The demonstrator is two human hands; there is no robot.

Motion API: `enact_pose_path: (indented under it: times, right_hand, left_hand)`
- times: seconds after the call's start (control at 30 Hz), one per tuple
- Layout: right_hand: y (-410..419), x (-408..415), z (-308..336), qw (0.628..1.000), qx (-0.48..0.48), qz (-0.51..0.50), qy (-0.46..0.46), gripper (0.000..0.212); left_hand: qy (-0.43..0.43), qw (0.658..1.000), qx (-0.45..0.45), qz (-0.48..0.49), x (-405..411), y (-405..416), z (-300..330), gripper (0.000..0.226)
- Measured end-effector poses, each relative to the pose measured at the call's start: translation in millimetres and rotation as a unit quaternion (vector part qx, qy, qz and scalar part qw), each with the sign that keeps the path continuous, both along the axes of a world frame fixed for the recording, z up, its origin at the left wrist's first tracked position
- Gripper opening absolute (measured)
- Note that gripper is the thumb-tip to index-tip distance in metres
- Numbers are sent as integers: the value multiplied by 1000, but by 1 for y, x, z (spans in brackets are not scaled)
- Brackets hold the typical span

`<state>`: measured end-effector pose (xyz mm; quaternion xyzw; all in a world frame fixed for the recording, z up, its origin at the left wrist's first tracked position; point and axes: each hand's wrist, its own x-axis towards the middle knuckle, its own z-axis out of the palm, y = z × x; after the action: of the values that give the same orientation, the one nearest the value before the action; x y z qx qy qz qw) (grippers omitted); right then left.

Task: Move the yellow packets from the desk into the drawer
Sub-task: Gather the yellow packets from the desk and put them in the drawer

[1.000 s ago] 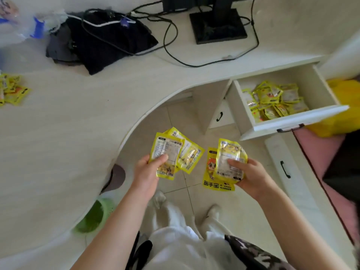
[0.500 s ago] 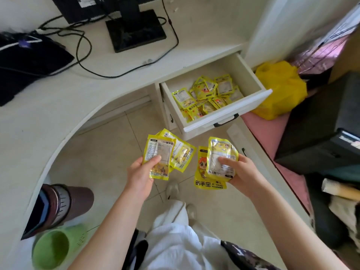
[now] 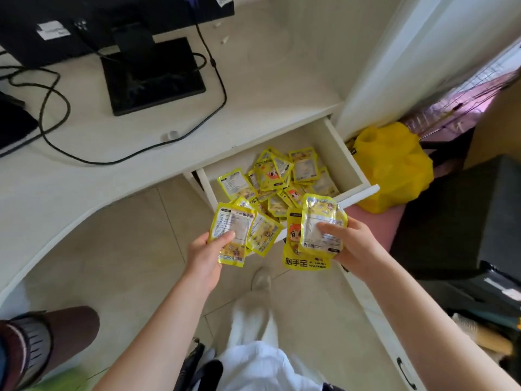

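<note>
My left hand (image 3: 203, 255) grips a fan of yellow packets (image 3: 239, 231), thumb on top. In my right hand (image 3: 351, 246) two more yellow hand-warmer packets (image 3: 318, 221) are pinched, one behind the other. Both bundles hang just in front of the open white drawer (image 3: 341, 153), over its front edge. Inside the drawer lies a heap of several yellow packets (image 3: 277, 176). The drawer front is mostly hidden behind the held packets.
A white curved desk (image 3: 84, 176) carries a black monitor stand (image 3: 152, 77) and black cables (image 3: 135, 153). A yellow plastic bag (image 3: 394, 165) sits right of the drawer beside a black box (image 3: 462, 215). Lower drawers (image 3: 389, 334) run along the right. A dark flask (image 3: 48, 342) stands at lower left.
The view has swung right and closer to the drawer. Both hands with their packets have come forward to the drawer's front edge.
</note>
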<state>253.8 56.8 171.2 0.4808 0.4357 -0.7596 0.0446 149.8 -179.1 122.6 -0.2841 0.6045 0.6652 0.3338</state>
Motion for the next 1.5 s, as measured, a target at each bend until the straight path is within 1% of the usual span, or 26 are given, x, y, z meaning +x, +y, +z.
enact_pose_path:
  times: [0.1, 0.13, 0.23, 0.27, 0.37, 0.4, 0.47, 0.63, 0.7, 0.8, 0.83, 0.87, 0.97, 1.07, 1.1, 1.17, 1.23, 1.3, 1.4, 1.5]
  right_hand:
    - [31, -24, -8, 1000, 14, 4, -19, 32]
    - [40, -31, -11, 999, 21, 5, -27, 33]
    - [68, -53, -20, 998, 37, 5, -41, 32]
    - [77, -60, -23, 998, 41, 5, -43, 32]
    - [98, -84, -35, 998, 45, 17, -41, 29]
    - [105, -91, -41, 998, 48, 19, -46, 26]
    - [117, -107, -53, 996, 50, 22, -66, 21]
    - [140, -138, -85, 990, 46, 82, -109, 22]
    - [147, -145, -96, 986, 38, 86, -138, 21]
    - [153, -157, -108, 978, 35, 122, -165, 26]
    - [154, -161, -111, 974, 38, 146, -170, 26]
    - [154, -164, -114, 968, 40, 175, -173, 26]
    - [154, -171, -127, 949, 41, 261, -169, 20]
    - [155, -173, -143, 930, 65, 316, -175, 14]
    - [158, -172, -148, 925, 79, 325, -180, 16]
    - [166, -169, -158, 919, 90, 334, -190, 21]
    - [176, -166, -163, 912, 93, 342, -204, 20]
    - [184, -164, -162, 907, 100, 347, -217, 18]
    - [189, -160, -153, 896, 107, 358, -241, 9]
    - [187, -157, -141, 886, 128, 377, -239, 10]
  left_hand:
    - [-11, 1000, -14, 2, -24, 27, -15, 26]
    - [-16, 1000, -21, 1, -31, 35, -17, 31]
    - [-36, 999, -33, 12, -48, 57, -29, 60]
    - [-45, 998, -34, 12, -52, 65, -33, 58]
    - [-77, 995, -53, 22, -60, 87, -40, 26]
    - [-85, 994, -58, 28, -61, 93, -44, 23]
    - [-95, 992, -69, 51, -63, 105, -56, 24]
    - [-131, 983, -102, 83, -59, 122, -76, 31]
    - [-143, 980, -106, 91, -56, 129, -81, 33]
    - [-140, 977, -108, 117, -56, 139, -83, 30]
    - [-137, 978, -105, 120, -56, 142, -84, 36]
    - [-134, 979, -104, 113, -58, 144, -85, 33]
    - [-123, 981, -114, 99, -62, 145, -96, 56]
    - [-118, 981, -137, 70, -60, 141, -116, 70]
    - [-119, 980, -148, 62, -59, 140, -120, 67]
    - [-123, 978, -161, 42, -56, 138, -125, 51]
    - [-127, 975, -180, 15, -56, 138, -117, 43]
    - [-107, 970, -219, -14, -56, 138, -107, 37]
    - [-74, 949, -294, -88, -53, 137, -92, 36]
    - [-57, 937, -318, -134, -48, 136, -77, 41]
